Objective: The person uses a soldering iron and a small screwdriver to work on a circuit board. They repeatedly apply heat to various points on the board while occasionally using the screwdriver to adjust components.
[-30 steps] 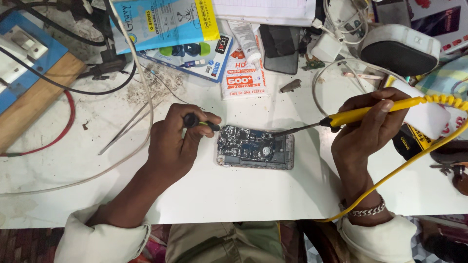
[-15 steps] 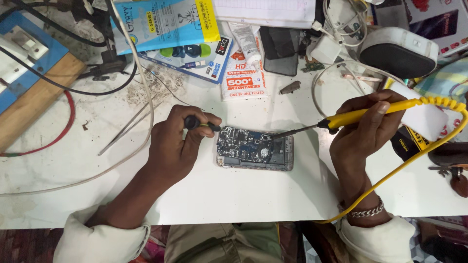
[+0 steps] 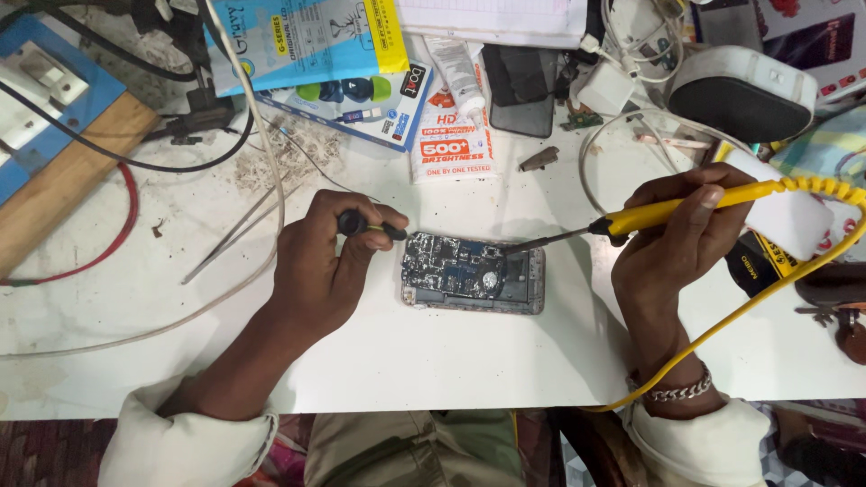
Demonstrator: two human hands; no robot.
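Observation:
An opened phone with its circuit board bare lies on the white table in front of me. My left hand is closed on a small black-handled tool whose tip points at the phone's left top corner. My right hand grips a yellow-handled soldering iron. Its dark metal tip rests at the phone's upper right part. A yellow cord runs from the iron around my right wrist.
Tweezers and loose wires lie left of my left hand. Blue packages, a white tube, a dark phone and a white-grey round device crowd the far edge. A wooden board is at left.
My right hand and the soldering iron shifted slightly, with the tip staying at the phone's upper right. My left hand holds its tool in the same spot.

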